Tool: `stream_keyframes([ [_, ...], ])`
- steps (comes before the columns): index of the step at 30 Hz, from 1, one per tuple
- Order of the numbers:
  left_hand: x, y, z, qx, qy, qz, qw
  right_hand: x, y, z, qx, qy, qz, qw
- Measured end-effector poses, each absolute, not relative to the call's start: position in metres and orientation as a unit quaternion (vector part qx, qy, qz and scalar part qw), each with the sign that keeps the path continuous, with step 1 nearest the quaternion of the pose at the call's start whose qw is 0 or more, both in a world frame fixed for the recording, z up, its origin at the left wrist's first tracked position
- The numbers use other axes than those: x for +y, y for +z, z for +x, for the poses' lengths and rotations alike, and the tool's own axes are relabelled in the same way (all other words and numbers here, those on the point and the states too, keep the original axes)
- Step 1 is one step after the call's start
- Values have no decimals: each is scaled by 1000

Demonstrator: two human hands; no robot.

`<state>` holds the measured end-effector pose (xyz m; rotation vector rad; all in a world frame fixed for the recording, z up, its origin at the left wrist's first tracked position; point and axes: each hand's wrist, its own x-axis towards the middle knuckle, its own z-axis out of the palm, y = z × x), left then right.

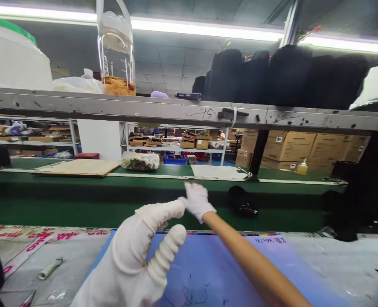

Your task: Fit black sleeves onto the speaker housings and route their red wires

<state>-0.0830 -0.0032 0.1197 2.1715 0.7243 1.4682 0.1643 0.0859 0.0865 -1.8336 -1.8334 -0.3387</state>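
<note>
My left hand (141, 256), in a ribbed white glove, is raised close to the camera over a blue sheet (204, 264) with handwriting on it. Its thumb and fingers are apart, with nothing visible between them. Farther forward, my right hand (197, 200) in a white glove reaches over the green conveyor belt (80, 204). Its fingers are stretched out and slightly blurred, and I see nothing in them. To its right on the belt lies a black object (242, 202) whose kind I cannot make out.
Above the belt runs a grey shelf (112, 104) carrying a glass jug (117, 55), a white green-lidded container (14, 59) and black bundles (259, 76). A dark post (259, 153) stands beyond the belt. A small rolled tube (50, 267) lies on the bench at left.
</note>
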Motion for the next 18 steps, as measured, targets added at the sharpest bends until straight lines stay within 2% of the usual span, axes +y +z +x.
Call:
stream_keyframes([
  [4,6,113,-75,276,508,773,260,55,92,280,-445,-5,-844,300],
  [8,11,109,-60,278,475,762,342,18,86,335,-329,110,-860,374],
  [11,18,94,-42,274,432,739,438,-7,80,329,-325,179,-812,451],
  [15,36,45,-12,234,421,606,633,-38,71,278,-411,275,-680,541],
  [18,38,15,0,229,446,568,653,-58,67,228,-495,322,-570,571],
])
